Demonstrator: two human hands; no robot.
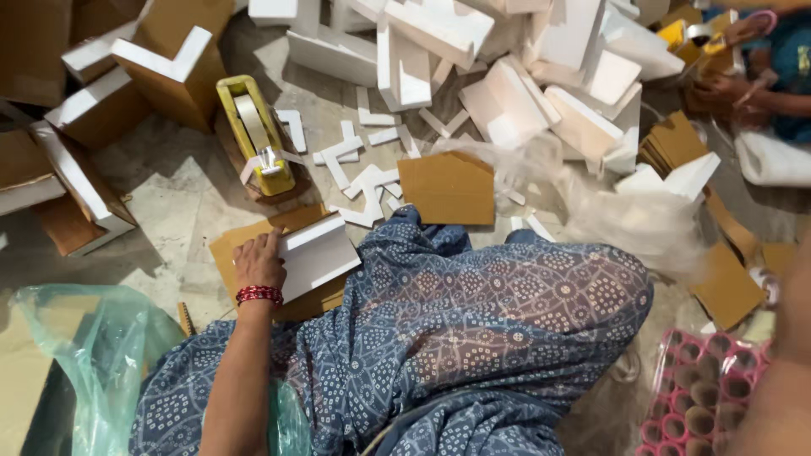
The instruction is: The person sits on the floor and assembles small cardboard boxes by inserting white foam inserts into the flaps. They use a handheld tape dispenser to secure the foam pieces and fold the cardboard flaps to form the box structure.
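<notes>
My left hand, with a red bangle at the wrist, lies on the left edge of a white foam piece, fingers curled over it. The foam piece rests on a flat brown cardboard sheet on the floor, just in front of my knee, which is covered in blue patterned cloth. A yellow tape dispenser stands on the floor beyond the hand. Only my blurred right forearm shows at the right edge; the hand itself is out of the picture.
Cardboard boxes with white foam edging pile up at the far left, loose foam blocks and small strips ahead. A cardboard square lies nearby. A green plastic bag is at near left, a pink tray of tubes at near right. Another person's hands work at the top right.
</notes>
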